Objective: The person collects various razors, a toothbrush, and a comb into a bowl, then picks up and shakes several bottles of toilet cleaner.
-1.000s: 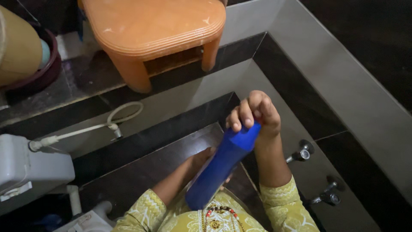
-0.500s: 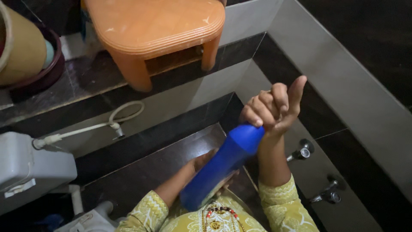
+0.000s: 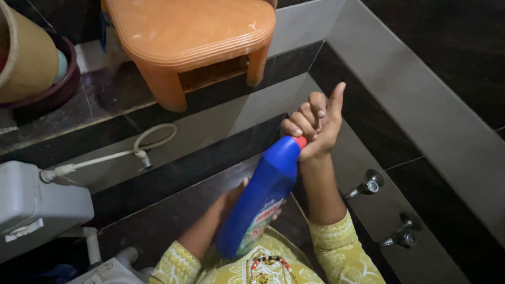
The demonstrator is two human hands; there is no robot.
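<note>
I see a tall blue plastic bottle with a red cap (image 3: 260, 197) held up in front of the person, over the dark floor tiles. The left hand (image 3: 236, 200) wraps round the lower body of the bottle from behind; only some fingers show. The right hand (image 3: 313, 129) is closed round the red cap at the top, thumb sticking up. So both hands are clamped on the bottle, one low, one high.

The bottle looks stiff but a bit squeezy, prob smooth and slippy if wet. I think it's kinda heavy if full; can't tell how full. Best grip is round the fat middle w/ one hand, cap w/ the other.

Its long line runs slanted: bottom near the person's chest, cap pointing up and away to the right, toward the grey tiled wall (image 3: 421, 105). An orange plastic stool (image 3: 189, 37) stands farther off.
</note>
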